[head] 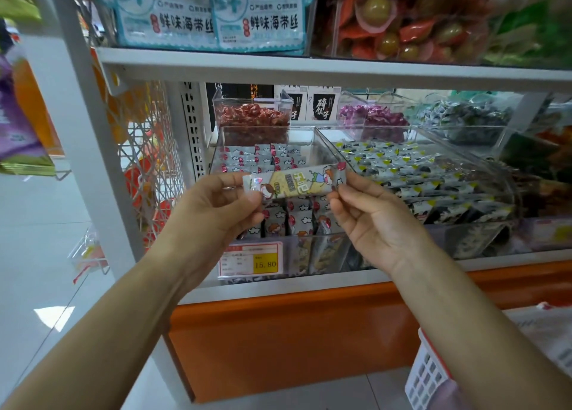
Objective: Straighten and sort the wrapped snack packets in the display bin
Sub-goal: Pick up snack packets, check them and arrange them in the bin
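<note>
A long wrapped snack packet (294,182), pale yellow with a cartoon print, is held level in front of the clear display bin (216,159). My left hand (216,205) pinches its left end and my right hand (368,214) pinches its right end. Inside the bin lie several grey-and-red packets (272,157) in rows, and more stand upright (297,220) near the front wall. My hands hide part of the bin's front.
A price tag reading 15.80 (252,259) is on the bin's front. To the right a second clear bin (495,174) holds black-and-white packets (418,174). A white shelf edge (309,69) runs above. A white basket (427,375) stands at lower right.
</note>
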`<control>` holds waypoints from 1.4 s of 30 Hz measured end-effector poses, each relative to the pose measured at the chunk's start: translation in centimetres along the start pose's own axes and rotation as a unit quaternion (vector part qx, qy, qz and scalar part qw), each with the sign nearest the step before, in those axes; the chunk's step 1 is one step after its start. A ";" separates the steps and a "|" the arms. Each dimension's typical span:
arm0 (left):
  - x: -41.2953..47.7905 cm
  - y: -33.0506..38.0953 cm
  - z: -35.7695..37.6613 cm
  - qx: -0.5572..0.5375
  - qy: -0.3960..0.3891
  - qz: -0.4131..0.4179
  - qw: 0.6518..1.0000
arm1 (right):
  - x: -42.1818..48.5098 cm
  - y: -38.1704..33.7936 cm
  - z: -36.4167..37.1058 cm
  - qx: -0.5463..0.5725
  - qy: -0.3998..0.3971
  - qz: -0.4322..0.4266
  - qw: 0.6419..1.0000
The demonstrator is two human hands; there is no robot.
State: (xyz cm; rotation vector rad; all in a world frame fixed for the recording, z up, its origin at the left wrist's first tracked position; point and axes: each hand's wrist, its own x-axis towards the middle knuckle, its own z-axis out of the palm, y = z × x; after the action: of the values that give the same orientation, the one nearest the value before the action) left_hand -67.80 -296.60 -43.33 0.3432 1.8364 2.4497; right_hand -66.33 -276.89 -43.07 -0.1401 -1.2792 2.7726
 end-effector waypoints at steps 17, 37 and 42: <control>-0.3 -0.1 0.1 0.163 0.027 0.077 0.983 | 0.3 0.3 -0.7 -0.121 0.024 -0.062 0.990; -0.6 -0.4 0.5 0.265 -0.013 0.098 0.959 | -0.4 1.2 -0.1 -0.378 -0.067 -0.167 0.908; -0.8 -0.3 0.7 0.282 -0.035 0.109 0.953 | -0.8 1.3 0.1 -0.374 -0.052 -0.207 0.903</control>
State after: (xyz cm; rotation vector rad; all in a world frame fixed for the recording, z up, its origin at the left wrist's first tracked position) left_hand -66.88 -295.99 -43.59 0.6831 2.5576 1.9340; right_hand -65.64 -277.93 -43.97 0.2138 -2.0491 1.8447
